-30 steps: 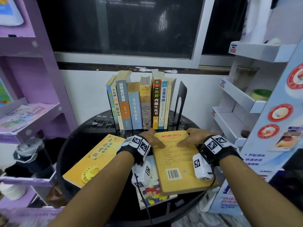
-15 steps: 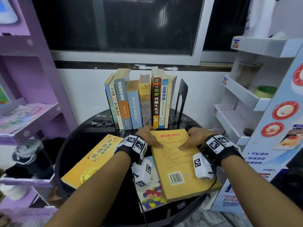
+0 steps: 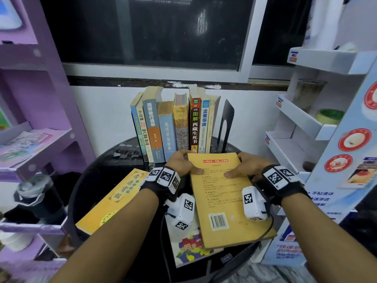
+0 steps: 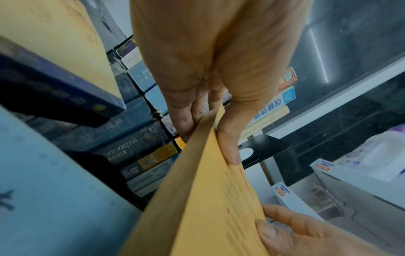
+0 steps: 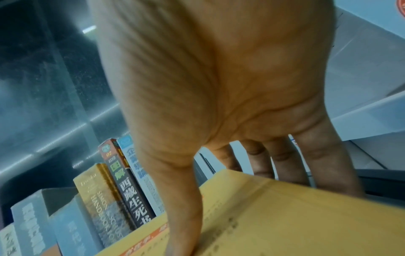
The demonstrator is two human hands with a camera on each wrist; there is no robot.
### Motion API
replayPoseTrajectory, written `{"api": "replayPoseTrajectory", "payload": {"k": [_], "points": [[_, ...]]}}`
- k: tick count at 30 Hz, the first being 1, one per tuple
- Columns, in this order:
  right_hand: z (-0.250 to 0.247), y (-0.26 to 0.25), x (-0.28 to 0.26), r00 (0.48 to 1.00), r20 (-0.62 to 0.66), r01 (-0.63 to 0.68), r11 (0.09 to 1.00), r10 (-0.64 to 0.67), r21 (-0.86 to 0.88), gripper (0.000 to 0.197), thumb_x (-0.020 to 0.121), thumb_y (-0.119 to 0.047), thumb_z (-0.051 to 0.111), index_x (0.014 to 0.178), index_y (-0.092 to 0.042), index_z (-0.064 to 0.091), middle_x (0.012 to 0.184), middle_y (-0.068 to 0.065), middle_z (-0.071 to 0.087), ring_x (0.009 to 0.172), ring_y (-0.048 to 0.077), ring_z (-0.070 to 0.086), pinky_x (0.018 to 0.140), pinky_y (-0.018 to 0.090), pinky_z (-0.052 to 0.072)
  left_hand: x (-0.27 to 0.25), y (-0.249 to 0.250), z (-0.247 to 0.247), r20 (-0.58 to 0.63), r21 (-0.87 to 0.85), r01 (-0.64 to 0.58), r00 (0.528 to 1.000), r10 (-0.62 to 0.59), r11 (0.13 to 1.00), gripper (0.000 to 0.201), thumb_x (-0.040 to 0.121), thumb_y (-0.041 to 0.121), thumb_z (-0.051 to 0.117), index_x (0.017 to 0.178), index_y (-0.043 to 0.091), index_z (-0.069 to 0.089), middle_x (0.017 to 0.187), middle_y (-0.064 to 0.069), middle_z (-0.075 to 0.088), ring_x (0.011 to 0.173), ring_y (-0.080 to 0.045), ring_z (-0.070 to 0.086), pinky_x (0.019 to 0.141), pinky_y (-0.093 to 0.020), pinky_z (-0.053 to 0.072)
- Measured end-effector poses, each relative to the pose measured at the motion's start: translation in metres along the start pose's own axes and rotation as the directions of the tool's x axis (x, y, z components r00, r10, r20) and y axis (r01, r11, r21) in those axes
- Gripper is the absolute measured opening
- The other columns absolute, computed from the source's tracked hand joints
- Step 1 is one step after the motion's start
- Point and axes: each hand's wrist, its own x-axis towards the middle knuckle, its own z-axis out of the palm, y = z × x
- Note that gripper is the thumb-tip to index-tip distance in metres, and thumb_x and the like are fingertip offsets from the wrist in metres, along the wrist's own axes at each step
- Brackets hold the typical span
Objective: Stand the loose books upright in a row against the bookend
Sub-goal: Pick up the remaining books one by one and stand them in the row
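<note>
Nearest the camera, a colourful book (image 3: 193, 250) lies flat on the round black table (image 3: 98, 180), partly under the yellow-brown book (image 3: 224, 199) that both hands grip at its far end: left hand (image 3: 180, 163) and right hand (image 3: 247, 166) each have the thumb on the cover and fingers beneath. To the left lies a yellow book (image 3: 114, 201), and beyond stands the row of books (image 3: 173, 123), its right end just short of the black bookend (image 3: 226, 123)

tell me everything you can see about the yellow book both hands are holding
The yellow book is a thick paperback, back cover up, with a red title bar, small printed text and a barcode near its lower end. The left hand and right hand each grip its far corners, thumbs on top, fingers under. Its near end lies over a colourful flat book on the black round table.
</note>
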Motion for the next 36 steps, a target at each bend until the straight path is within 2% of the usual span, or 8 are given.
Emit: {"api": "replayPoseTrajectory", "payload": {"k": [4,10,12,17,22,27,33,36], "points": [[-0.008,-0.004,-0.004,0.996,-0.071,0.055,0.996,-0.050,0.071,0.015,0.088,-0.021,0.071,0.094,-0.026,0.058,0.116,0.006,0.066,0.108,0.027,0.063,0.094,0.045,0.052,-0.001,0.006,-0.001,-0.048,-0.185,-0.034,0.999,0.026,0.982,0.053,0.076,-0.009,0.073,0.123,0.004,0.051,0.122,-0.017,0.062,0.114,-0.033,0.059,0.095,-0.047,0.051],[-0.022,-0.015,-0.013,0.971,-0.212,0.146,0.976,-0.110,0.162,0.033,0.099,-0.026,0.053,0.130,-0.015,0.044,0.110,0.003,0.061,0.082,0.014,0.062,0.053,0.026,0.047,-0.003,0.023,-0.001,-0.121,-0.340,-0.158,0.985,0.124,0.927,0.028,0.090,0.001,0.061,0.116,0.008,0.052,0.121,-0.016,0.064,0.106,-0.033,0.064,0.087,-0.050,0.054],[-0.026,-0.019,-0.015,0.953,-0.264,0.195,0.967,-0.147,0.162,0.037,0.099,-0.027,0.053,0.133,-0.014,0.042,0.113,0.002,0.059,0.088,0.016,0.061,0.057,0.025,0.046,-0.004,0.031,-0.002,-0.149,-0.359,-0.212,0.974,0.168,0.909,0.029,0.092,0.003,0.060,0.119,0.010,0.052,0.122,-0.014,0.064,0.101,-0.030,0.065,0.085,-0.049,0.055],[-0.033,-0.029,-0.023,0.895,-0.387,0.316,0.928,-0.224,0.195,0.046,0.095,-0.033,0.059,0.133,-0.020,0.036,0.124,0.003,0.061,0.104,0.024,0.063,0.084,0.045,0.055,-0.006,0.049,-0.008,-0.223,-0.455,-0.370,0.928,0.299,0.810,0.034,0.091,0.000,0.057,0.119,0.019,0.052,0.126,-0.013,0.061,0.096,-0.028,0.066,0.083,-0.047,0.056],[-0.036,-0.038,-0.034,0.816,-0.465,0.475,0.857,-0.343,0.201,0.042,0.093,-0.025,0.063,0.124,-0.024,0.034,0.109,-0.002,0.066,0.098,0.024,0.067,0.076,0.052,0.059,-0.008,0.068,-0.021,-0.231,-0.498,-0.433,0.902,0.366,0.752,0.035,0.090,0.004,0.061,0.119,0.019,0.050,0.123,-0.016,0.063,0.087,-0.026,0.068,0.083,-0.047,0.057],[-0.035,-0.043,-0.040,0.758,-0.493,0.563,0.810,-0.427,0.165,0.040,0.090,-0.018,0.067,0.118,-0.026,0.040,0.104,-0.008,0.062,0.097,0.023,0.068,0.068,0.047,0.061,-0.008,0.068,-0.035,-0.196,-0.478,-0.480,0.875,0.443,0.736,0.028,0.089,0.007,0.062,0.116,0.016,0.058,0.104,-0.009,0.071,0.090,-0.029,0.069,0.086,-0.051,0.055],[-0.033,-0.045,-0.039,0.749,-0.455,0.584,0.804,-0.482,0.111,0.040,0.086,-0.014,0.071,0.116,-0.030,0.049,0.114,-0.001,0.062,0.094,0.017,0.068,0.058,0.033,0.061,-0.006,0.059,-0.040,-0.172,-0.504,-0.489,0.864,0.473,0.711,0.025,0.090,0.008,0.061,0.112,0.019,0.060,0.094,-0.007,0.070,0.083,-0.024,0.069,0.075,-0.041,0.058],[-0.033,-0.048,-0.039,0.745,-0.441,0.593,0.799,-0.500,0.097,0.038,0.088,-0.016,0.070,0.119,-0.029,0.052,0.114,-0.003,0.061,0.095,0.017,0.068,0.058,0.034,0.061,-0.004,0.062,-0.040,-0.179,-0.479,-0.487,0.869,0.461,0.731,0.024,0.091,0.009,0.059,0.113,0.018,0.057,0.090,-0.005,0.071,0.079,-0.021,0.069,0.069,-0.036,0.057]]}}
